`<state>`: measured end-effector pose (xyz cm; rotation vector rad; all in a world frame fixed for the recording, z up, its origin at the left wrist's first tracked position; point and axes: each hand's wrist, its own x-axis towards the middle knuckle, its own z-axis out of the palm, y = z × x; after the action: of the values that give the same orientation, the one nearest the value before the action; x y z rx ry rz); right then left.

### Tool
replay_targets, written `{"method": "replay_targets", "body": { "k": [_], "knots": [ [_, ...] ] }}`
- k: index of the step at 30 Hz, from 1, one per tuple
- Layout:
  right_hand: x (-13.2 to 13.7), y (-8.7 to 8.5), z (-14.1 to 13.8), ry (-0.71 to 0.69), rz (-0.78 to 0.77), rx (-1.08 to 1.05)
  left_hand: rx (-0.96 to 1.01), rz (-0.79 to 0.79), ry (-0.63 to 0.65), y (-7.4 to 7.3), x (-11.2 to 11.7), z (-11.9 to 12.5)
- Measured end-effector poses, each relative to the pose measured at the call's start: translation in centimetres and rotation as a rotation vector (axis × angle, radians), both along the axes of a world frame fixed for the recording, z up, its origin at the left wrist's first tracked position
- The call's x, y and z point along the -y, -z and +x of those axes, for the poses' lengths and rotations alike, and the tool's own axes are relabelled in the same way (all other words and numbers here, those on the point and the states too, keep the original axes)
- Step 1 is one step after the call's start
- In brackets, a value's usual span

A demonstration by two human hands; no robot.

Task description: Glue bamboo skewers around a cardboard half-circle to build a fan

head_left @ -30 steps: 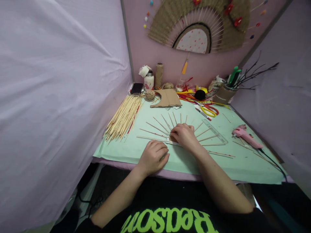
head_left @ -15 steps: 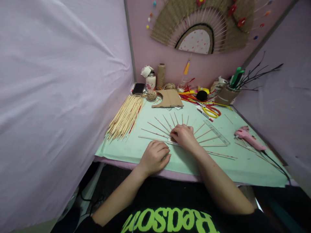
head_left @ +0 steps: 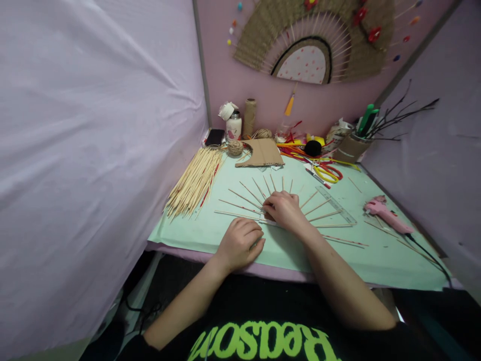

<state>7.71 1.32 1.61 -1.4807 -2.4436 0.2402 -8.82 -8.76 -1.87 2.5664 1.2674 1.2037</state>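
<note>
We rest our left hand (head_left: pixel 241 243) palm down near the front edge of the green-covered worktop (head_left: pixel 289 255), its grip loosely open with fingers curled and thumb apart; we cannot tell whether the fingertips touch the nearest stick. Our right hand (head_left: pixel 283 208) bends over the inner ends of the fanned sticks (head_left: pixel 244 198), fingers bunched close above a small brown piece (head_left: pixel 267 216). How tightly that grip is closed, or on what, we cannot tell, since the hand hides its own fingertips. The fanned sticks lie in a half circle on the worktop in front of us, spreading to both sides of the right hand. On our right, a clear ruler (head_left: pixel 338 206) lies by their outer ends, and a pink glue gun (head_left: pixel 389 215) lies farther off. On our left lies a thick bundle of sticks (head_left: pixel 195 183).
</note>
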Motion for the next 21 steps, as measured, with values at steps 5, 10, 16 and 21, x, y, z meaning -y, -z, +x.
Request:
{"method": "replay_targets", "body": {
  "k": [5,10,16,21],
  "knots": [
    [-0.2,-0.1,-0.4,-0.004,-0.013,0.017,0.012,0.021,0.003,0.0,0.1,0.0],
    [-0.1,-0.8,0.3,0.066,0.089,-0.136,0.011,0.015,0.003,0.1,0.0,0.0],
    [0.4,-1.1,4.4,0.215,0.231,-0.361,0.015,0.017,0.008,0.0,-0.2,0.0],
    [1.0,0.5,6.8,0.303,0.261,-0.427,0.015,0.029,0.009,0.1,-0.2,-0.1]
  ]
}}
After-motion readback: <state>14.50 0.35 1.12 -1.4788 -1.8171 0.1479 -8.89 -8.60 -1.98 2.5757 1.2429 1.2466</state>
